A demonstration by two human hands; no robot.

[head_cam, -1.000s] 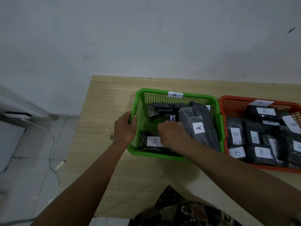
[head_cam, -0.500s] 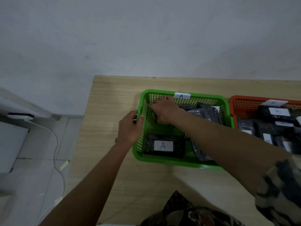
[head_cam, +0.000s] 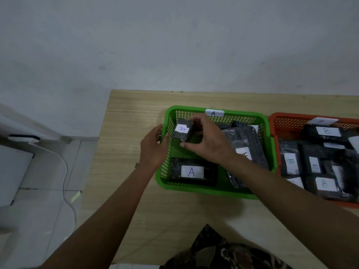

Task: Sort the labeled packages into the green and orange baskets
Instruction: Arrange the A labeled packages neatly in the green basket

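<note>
Right hand (head_cam: 204, 141) | fingers clamped on small black wrapped package labelled A (head_cam: 181, 131) | inside green plastic basket (head_cam: 213, 191), far-left corner | left hand (head_cam: 153, 147) grips basket's left rim

"A" on green basket (head_cam: 213, 192) tag, "B" on orange-basket packages (head_cam: 290, 162)

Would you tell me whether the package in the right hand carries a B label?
No, the small package pinched by the right hand over the green basket shows an A.

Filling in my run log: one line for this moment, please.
right hand: pinches small A package inside green basket | left hand: grips basket's left rim | orange basket: B packages
</note>
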